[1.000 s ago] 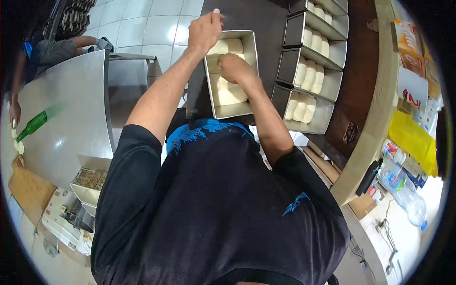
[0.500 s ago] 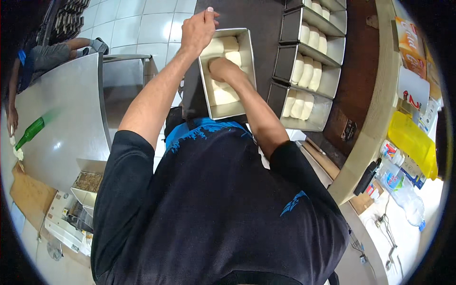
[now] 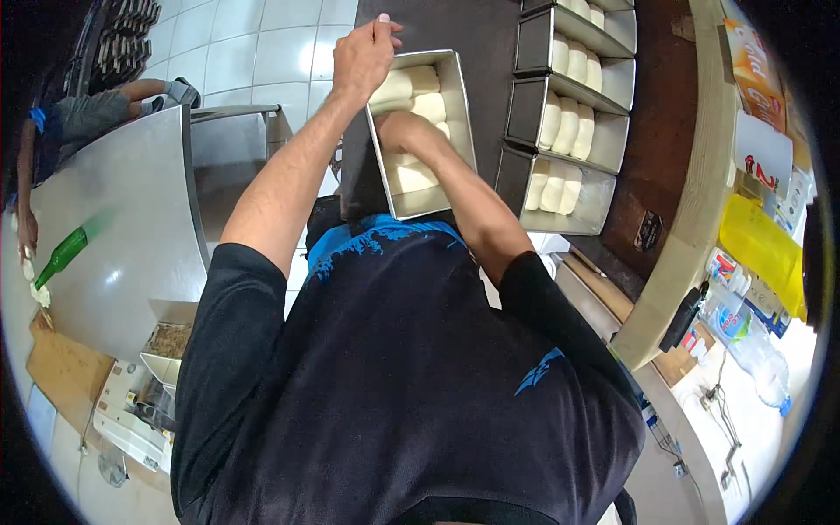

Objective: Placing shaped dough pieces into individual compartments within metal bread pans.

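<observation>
A rectangular metal loaf tin [image 3: 465,157] on the dark worktop holds pale dough pieces [image 3: 418,175]. My right hand [image 3: 402,131] is down inside the tin on the dough; its fingertips are hidden behind the back of the hand. My left hand [image 3: 367,57] is over the tin's upper-left corner, one finger raised and the others loosely bent; whether it touches the rim is unclear. Just right of them stands a column of several similar tins [image 3: 595,206], each with dough logs [image 3: 556,188] in it.
At left are a steel table [image 3: 131,210] with a green bottle [image 3: 66,254] and another person's hand [image 3: 26,227] near dough, plus a wooden board [image 3: 66,367]. A wooden ledge [image 3: 665,289] at right carries packages, a yellow bag [image 3: 757,254] and a plastic bottle [image 3: 744,350].
My left hand has shifted slightly left from over the tin's top edge. My right hand has moved a little left and down within the tin, uncovering more upper dough.
</observation>
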`<state>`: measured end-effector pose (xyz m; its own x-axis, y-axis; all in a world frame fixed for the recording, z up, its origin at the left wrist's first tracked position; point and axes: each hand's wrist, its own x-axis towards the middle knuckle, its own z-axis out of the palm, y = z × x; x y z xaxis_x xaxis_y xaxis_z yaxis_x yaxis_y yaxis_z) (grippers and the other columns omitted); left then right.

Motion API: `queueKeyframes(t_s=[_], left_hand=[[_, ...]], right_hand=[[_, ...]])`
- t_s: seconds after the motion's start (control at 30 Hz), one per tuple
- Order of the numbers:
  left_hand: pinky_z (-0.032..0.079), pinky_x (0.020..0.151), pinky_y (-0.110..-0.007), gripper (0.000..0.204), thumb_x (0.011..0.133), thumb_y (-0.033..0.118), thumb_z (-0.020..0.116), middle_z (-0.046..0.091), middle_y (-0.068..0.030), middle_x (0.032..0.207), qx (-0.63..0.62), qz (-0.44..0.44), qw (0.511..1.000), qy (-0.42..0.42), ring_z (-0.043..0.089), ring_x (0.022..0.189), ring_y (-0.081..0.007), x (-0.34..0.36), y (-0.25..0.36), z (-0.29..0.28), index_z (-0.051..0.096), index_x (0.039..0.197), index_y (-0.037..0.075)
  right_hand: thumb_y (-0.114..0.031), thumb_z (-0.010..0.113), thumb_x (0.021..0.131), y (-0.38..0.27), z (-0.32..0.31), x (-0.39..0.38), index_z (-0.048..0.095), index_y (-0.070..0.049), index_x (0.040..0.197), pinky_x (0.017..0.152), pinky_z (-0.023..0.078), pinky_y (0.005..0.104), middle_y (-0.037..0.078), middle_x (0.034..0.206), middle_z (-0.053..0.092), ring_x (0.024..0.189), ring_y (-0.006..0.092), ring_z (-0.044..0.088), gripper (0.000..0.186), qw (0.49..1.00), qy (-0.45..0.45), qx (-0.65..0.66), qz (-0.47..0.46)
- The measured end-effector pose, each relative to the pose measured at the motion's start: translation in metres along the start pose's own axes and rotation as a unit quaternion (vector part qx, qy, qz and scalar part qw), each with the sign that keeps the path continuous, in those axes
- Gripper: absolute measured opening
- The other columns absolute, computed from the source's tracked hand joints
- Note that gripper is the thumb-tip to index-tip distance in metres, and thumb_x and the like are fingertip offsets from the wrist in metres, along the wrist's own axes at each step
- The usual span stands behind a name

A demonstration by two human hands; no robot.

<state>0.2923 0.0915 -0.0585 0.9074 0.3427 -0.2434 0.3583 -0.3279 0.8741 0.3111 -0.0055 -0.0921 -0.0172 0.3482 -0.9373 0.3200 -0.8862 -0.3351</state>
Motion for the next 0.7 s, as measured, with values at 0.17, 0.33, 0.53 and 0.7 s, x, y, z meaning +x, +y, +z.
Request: queueKeyframes(t_s=[0.17, 0.33, 0.53, 0.7], left_hand=[[0.052, 0.084, -0.032, 0.058, 0.11, 0.045, 0.032, 0.078, -0.002, 0.089, -0.014, -0.002, 1.0, -0.011, 0.07, 0.084, -0.0189, 0.01, -0.009, -0.006, 0.078, 0.111, 0.009], [0.052, 0.086, -0.032, 0.061, 0.111, 0.046, 0.03, 0.078, -0.0028, 0.091, -0.038, -0.011, 0.999, -0.03, 0.069, 0.086, -0.0195, 0.005, -0.009, -0.002, 0.078, 0.112, 0.009], [0.053, 0.088, -0.034, 0.062, 0.111, 0.044, 0.028, 0.078, -0.0029, 0.089, -0.032, -0.02, 0.999, -0.029, 0.07, 0.087, -0.0216, 0.005, -0.004, -0.004, 0.079, 0.109, 0.009], [0.053, 0.089, -0.034, 0.063, 0.111, 0.044, 0.027, 0.078, -0.004, 0.091, -0.06, -0.012, 0.998, -0.029, 0.07, 0.088, -0.0214, 0.01, -0.011, -0.004, 0.079, 0.109, 0.009]], right_hand=[[-0.01, 0.058, 0.086, -0.006, 0.012, -0.057, 0.078, 0.002, 0.096, 0.07, 0.057, 0.0439, 0.016, 0.092, 0.076, 0.075, 0.0317, 0.069, 0.025, 0.964, 0.254, -0.083, -0.006], [-0.009, 0.059, 0.084, 0.007, -0.001, -0.031, 0.078, 0.001, 0.099, 0.069, 0.056, 0.0449, 0.015, 0.094, 0.076, 0.075, 0.0311, 0.069, 0.026, 0.962, 0.255, -0.1, -0.007], [-0.006, 0.058, 0.082, 0.011, -0.012, -0.004, 0.077, 0.001, 0.102, 0.069, 0.056, 0.0462, 0.014, 0.095, 0.077, 0.076, 0.0314, 0.07, 0.028, 0.966, 0.245, -0.082, 0.008], [-0.005, 0.06, 0.082, 0.01, 0.003, 0.008, 0.076, -0.001, 0.102, 0.069, 0.055, 0.0469, 0.014, 0.096, 0.077, 0.076, 0.032, 0.07, 0.027, 0.963, 0.258, -0.069, -0.027]])
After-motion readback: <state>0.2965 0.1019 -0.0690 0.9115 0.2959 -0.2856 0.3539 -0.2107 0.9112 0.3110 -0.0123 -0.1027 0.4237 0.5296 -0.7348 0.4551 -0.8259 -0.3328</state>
